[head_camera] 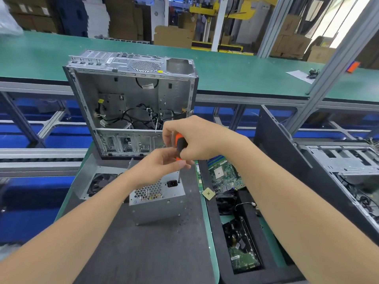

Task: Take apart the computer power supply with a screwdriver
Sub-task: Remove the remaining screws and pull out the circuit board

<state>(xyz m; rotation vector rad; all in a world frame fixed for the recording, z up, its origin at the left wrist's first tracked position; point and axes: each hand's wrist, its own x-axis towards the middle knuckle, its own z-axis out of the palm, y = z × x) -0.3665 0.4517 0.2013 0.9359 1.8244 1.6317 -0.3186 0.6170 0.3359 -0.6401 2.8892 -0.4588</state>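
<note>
A grey metal power supply [158, 203] with a honeycomb vent and a black socket stands on the dark mat of the bench [143, 253], near centre. The right hand [196, 138] grips an orange-and-black screwdriver [180, 145], tip at the unit's top right corner. The left hand [162, 167] fingers pinch the handle's lower end. Behind, an open computer case [131, 95] holds loose cables [141, 117]. To the right, a black tray [213, 232] holds a motherboard [223, 175].

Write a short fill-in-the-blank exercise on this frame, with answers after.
The right hand grips a screwdriver with a black and ____ handle.
Its tip meets the power supply on its ____ face.
The open computer case stands ____ the power supply.
The motherboard lies to the power supply's ____.
Answers: orange; top; behind; right.
</note>
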